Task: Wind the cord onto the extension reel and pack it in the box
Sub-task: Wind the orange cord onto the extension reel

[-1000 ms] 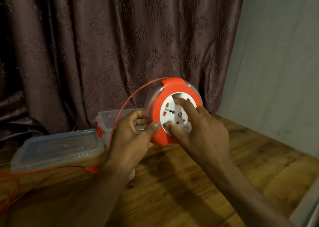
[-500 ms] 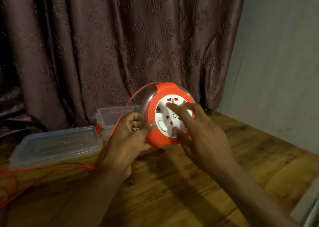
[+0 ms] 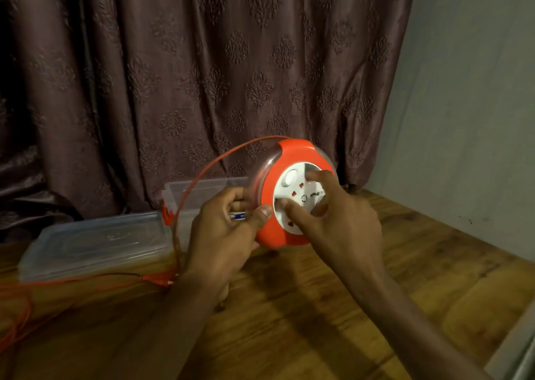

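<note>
The round orange extension reel (image 3: 298, 151) stands on edge just above the wooden table, its white socket disc (image 3: 292, 194) facing me. My left hand (image 3: 223, 235) grips the reel's left rim, thumb on the orange front. The fingers of my right hand (image 3: 338, 220) press into the white disc. A thin orange cord (image 3: 202, 177) arcs from the reel's top down to the left and trails along the table (image 3: 333, 321) to the left edge. A clear plastic box (image 3: 199, 191) stands open behind my left hand.
The box's clear lid (image 3: 92, 243) lies flat to the left of the box. A dark patterned curtain (image 3: 202, 76) hangs behind the table. A grey wall (image 3: 469, 119) bounds the right side. Loose orange cord loops (image 3: 17, 321) lie at the table's left edge.
The white socket disc has turned under my right fingers; its round button went from lower right to upper left. The reel stays in my left hand, and the cord is drawn further in.
</note>
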